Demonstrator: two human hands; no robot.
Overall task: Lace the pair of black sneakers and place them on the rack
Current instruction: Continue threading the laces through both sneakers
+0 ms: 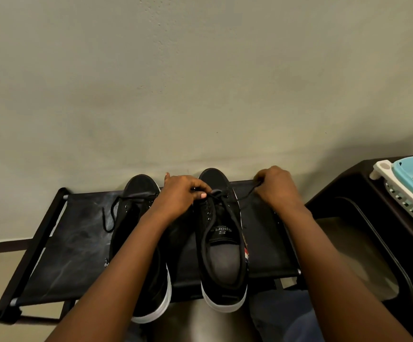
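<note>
Two black sneakers with white soles stand side by side on a low black rack (pixel 77 233), toes toward the wall. My left hand (pixel 180 193) pinches the black lace at the lower eyelets of the right sneaker (pixel 221 233). My right hand (pixel 275 186) grips the other end of that lace (pixel 246 193) and holds it taut out to the right. The left sneaker (pixel 136 218) is partly hidden by my left forearm; its lace (pixel 109 215) hangs loose over its left side.
A plain pale wall rises right behind the rack. A dark brown table (pixel 348 193) stands at the right, with a white and light blue basket (pixel 405 183) on top. Pale floor shows at the lower left.
</note>
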